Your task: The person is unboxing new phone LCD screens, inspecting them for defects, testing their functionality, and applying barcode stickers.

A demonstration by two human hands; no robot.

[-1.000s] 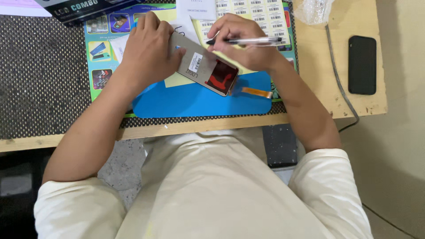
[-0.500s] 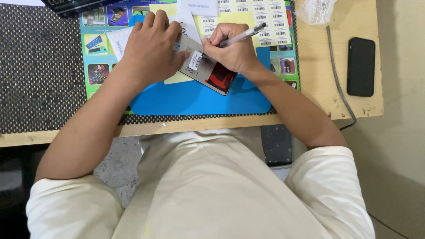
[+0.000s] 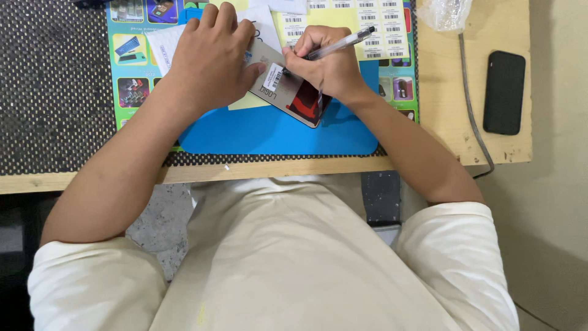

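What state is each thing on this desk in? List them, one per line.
left hand: flat on the small box, pressing it down.
right hand: closed on the pen.
pen: tilted, tip down at the box's white label.
small box: lying flat, closed, angled on the blue mat.
blue mat: flat on the desk.
label sheet: lying flat.
black phone: lying flat, apart, screen dark.
plastic bag: crumpled.

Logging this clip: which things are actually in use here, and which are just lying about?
In use: left hand pressing the small grey box; right hand holding the pen; blue mat.
Lying about: black phone, label sheet, plastic wrap, cable.
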